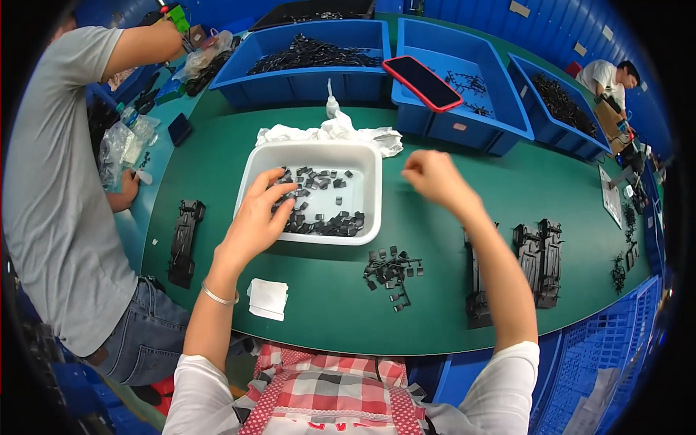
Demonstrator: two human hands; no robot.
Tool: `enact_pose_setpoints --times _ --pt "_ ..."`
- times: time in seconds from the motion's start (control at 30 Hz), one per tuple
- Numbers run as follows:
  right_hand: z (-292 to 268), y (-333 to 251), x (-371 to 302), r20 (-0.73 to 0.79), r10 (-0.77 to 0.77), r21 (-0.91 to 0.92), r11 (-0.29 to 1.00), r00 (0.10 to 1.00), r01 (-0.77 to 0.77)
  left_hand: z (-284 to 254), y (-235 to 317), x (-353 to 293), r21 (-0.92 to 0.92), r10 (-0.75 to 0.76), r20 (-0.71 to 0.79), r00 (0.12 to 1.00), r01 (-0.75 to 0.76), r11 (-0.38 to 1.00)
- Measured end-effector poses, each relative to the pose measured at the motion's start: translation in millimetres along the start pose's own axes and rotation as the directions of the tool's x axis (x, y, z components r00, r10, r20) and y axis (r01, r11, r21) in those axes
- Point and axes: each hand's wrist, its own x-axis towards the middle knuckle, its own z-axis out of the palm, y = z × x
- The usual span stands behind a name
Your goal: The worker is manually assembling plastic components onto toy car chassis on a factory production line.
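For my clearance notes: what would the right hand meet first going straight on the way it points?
Probably the right rim of the white tub; height is unclear, so the right hand might pass over it.

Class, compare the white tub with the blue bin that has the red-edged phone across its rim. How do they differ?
The white tub holds small, blocky black pieces; the blue bin holds thin, spindly black parts.
The left hand reaches over the tub, while the red-edged phone lies across the bin's rim.
The tub is white; the bin is blue.
Both are open-topped, with some bare floor showing inside.
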Motion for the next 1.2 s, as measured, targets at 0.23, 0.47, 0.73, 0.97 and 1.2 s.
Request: enact_pose_setpoints --times 0.23,0.47,0.73,0.97,1.2 --pt "76 5 17 -0.027 -0.009 -0.023 1.0 1.0 0.008 -23 130 -17 -0.079 0.514 0.074 0.855 -0.509 0.857" --pt "46 12 13 -0.385 0.045 0.21 0.977 0.922 0.04 -59 234 -49 0.047 0.869 0.08 0.488 -0.873 0.485" --pt "21 -88 -25 -0.285 -0.153 0.119 0.974 0.946 0.194 -82 199 -52 0.619 0.863 0.003 0.506 -0.678 0.395" --pt "9 -89 -121 0.171 -0.013 -0.029 0.999 0.985 0.018 -43 218 -85 0.495 0.285 -0.612 0.738 0.076 0.865" --pt "46 -62 -185 0.062 0.178 0.056 0.982 0.982 -0.181 -63 137 -92 0.143 0.543 0.115 0.832 -0.555 0.819"
